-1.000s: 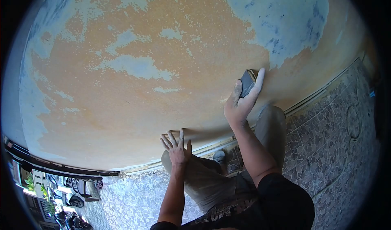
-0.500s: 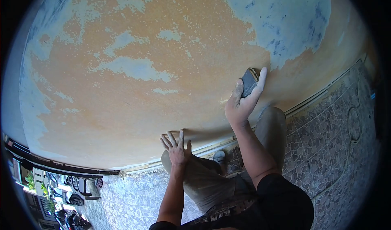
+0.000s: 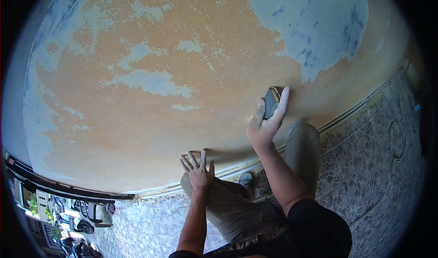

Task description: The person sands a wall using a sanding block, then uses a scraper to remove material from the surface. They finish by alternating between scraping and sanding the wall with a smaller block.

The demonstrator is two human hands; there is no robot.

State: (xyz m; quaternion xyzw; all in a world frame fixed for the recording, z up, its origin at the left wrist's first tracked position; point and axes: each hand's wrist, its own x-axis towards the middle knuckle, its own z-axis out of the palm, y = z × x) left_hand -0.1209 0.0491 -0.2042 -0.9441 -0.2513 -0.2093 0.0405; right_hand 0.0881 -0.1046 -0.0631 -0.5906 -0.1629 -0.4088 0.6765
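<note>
My right hand (image 3: 263, 129) grips a dark grey sanding block (image 3: 272, 103) with a yellowish edge, thumb on one side and fingers on the other. The block is against a wall (image 3: 150, 121) of patchy orange paint and pale bluish-white areas. White dust coats the fingers of this hand. Lower and to the left, my left hand (image 3: 199, 172) rests on the wall with its fingers spread and holds nothing. Above the block, a large pale patch (image 3: 319, 34) with dark blue specks is bare of orange.
A patterned stone-tile floor (image 3: 360, 166) runs along the wall's base, with a thin hose or cable (image 3: 396, 156) at the right. My bent knee (image 3: 303, 137) is close to the wall, and a shoe (image 3: 245, 179) shows between my legs. Parked motorbikes (image 3: 77, 246) stand at lower left.
My right hand has moved slightly down and left along the wall with the sanding block. My left hand has stayed nearly in place, fingers still spread.
</note>
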